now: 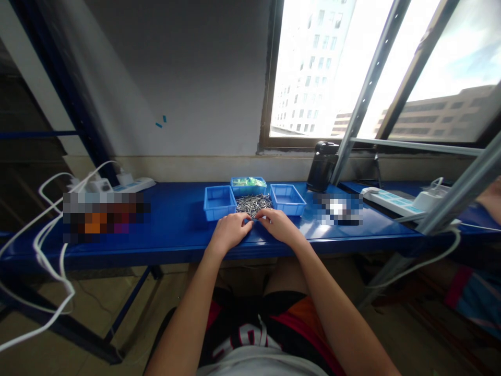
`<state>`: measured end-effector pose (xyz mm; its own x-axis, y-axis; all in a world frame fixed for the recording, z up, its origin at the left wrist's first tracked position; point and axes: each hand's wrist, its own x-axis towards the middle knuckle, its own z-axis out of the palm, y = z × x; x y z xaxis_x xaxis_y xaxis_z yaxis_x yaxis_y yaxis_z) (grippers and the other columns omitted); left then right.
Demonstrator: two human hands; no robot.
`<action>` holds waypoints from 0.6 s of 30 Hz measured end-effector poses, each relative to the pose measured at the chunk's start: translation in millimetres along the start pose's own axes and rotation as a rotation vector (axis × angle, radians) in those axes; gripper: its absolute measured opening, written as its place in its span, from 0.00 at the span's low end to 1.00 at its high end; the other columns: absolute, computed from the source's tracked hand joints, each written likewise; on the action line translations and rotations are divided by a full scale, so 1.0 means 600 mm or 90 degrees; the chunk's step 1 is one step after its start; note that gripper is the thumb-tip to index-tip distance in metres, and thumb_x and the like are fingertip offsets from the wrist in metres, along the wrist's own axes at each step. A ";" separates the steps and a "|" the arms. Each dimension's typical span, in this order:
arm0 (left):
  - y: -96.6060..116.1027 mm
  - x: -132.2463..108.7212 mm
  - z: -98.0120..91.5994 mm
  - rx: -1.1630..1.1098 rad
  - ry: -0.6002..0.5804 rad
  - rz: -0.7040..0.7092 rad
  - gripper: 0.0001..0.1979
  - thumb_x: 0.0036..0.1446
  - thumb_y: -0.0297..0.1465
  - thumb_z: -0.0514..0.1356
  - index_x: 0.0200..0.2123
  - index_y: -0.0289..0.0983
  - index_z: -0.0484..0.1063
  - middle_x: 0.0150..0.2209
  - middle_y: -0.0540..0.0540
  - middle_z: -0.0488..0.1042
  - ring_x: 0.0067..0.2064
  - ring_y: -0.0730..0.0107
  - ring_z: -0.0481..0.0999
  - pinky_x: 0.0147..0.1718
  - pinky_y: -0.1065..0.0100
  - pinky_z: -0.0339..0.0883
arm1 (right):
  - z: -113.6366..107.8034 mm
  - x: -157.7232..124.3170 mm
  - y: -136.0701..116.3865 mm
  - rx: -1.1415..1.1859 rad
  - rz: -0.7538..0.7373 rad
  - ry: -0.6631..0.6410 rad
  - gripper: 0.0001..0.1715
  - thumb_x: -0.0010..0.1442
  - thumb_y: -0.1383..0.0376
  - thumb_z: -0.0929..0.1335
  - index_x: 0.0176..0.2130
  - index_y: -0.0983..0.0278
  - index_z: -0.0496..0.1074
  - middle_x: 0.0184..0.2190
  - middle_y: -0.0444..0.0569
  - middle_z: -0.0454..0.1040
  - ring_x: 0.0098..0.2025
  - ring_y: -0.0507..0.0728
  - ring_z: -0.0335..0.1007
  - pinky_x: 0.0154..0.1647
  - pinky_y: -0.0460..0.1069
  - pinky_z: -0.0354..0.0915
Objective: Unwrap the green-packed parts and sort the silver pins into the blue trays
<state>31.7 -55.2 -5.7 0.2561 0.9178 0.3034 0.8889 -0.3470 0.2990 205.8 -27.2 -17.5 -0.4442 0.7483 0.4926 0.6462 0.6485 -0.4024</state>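
Note:
A heap of small silvery metal pieces [254, 202], slender like screws or nails, lies on the blue table between two blue plastic bins. At its near edge my left hand [230, 231] is curled, thumb and fingertips drawn together. My right hand [278, 224] faces it from the other side, its fingers also in a pinch. The two sets of fingertips nearly meet; whatever they hold is too small to make out. The left bin [219, 211] and the right bin [288, 208] flank the heap. Behind it, a third blue bin [238, 189] holds green-tinted clear plastic packaging [250, 181].
A black bottle-like container [323, 167] stands by the window. Power strips [135, 185] with white cables [50, 250] lie at the left; another strip [391, 201] is at the right, beside a metal post [462, 177]. Blurred items lie on both sides. Another person's arm [491, 201] shows at far right.

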 end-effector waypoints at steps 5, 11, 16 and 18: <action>-0.003 0.000 0.003 -0.006 0.018 0.011 0.14 0.56 0.40 0.50 0.40 0.44 0.72 0.37 0.48 0.77 0.40 0.60 0.74 0.34 0.67 0.63 | 0.003 0.002 0.005 -0.019 0.025 0.018 0.11 0.56 0.73 0.63 0.36 0.64 0.72 0.35 0.49 0.75 0.38 0.55 0.70 0.40 0.47 0.62; -0.002 0.000 0.002 -0.018 0.014 0.001 0.15 0.56 0.40 0.51 0.40 0.43 0.73 0.36 0.47 0.76 0.39 0.61 0.74 0.33 0.68 0.62 | -0.001 -0.001 -0.001 0.016 -0.014 0.006 0.10 0.56 0.73 0.63 0.35 0.64 0.72 0.33 0.47 0.75 0.35 0.53 0.69 0.38 0.46 0.61; -0.004 0.001 0.004 -0.021 0.017 0.010 0.15 0.56 0.40 0.51 0.40 0.43 0.73 0.36 0.47 0.76 0.38 0.61 0.74 0.33 0.68 0.62 | -0.006 -0.002 -0.009 0.054 -0.039 -0.008 0.11 0.56 0.73 0.63 0.36 0.64 0.72 0.33 0.46 0.75 0.34 0.52 0.68 0.37 0.45 0.61; -0.005 0.002 0.004 -0.022 0.019 0.010 0.14 0.56 0.40 0.51 0.40 0.43 0.73 0.36 0.47 0.76 0.38 0.61 0.74 0.34 0.68 0.62 | -0.007 -0.002 -0.011 0.059 -0.037 -0.012 0.11 0.56 0.73 0.62 0.36 0.64 0.72 0.33 0.46 0.75 0.34 0.52 0.68 0.37 0.45 0.61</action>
<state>30.4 -52.8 -8.5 0.2578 0.9064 0.3345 0.8711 -0.3679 0.3254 205.0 -33.0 -12.3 -0.4913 0.7106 0.5036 0.5586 0.7008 -0.4437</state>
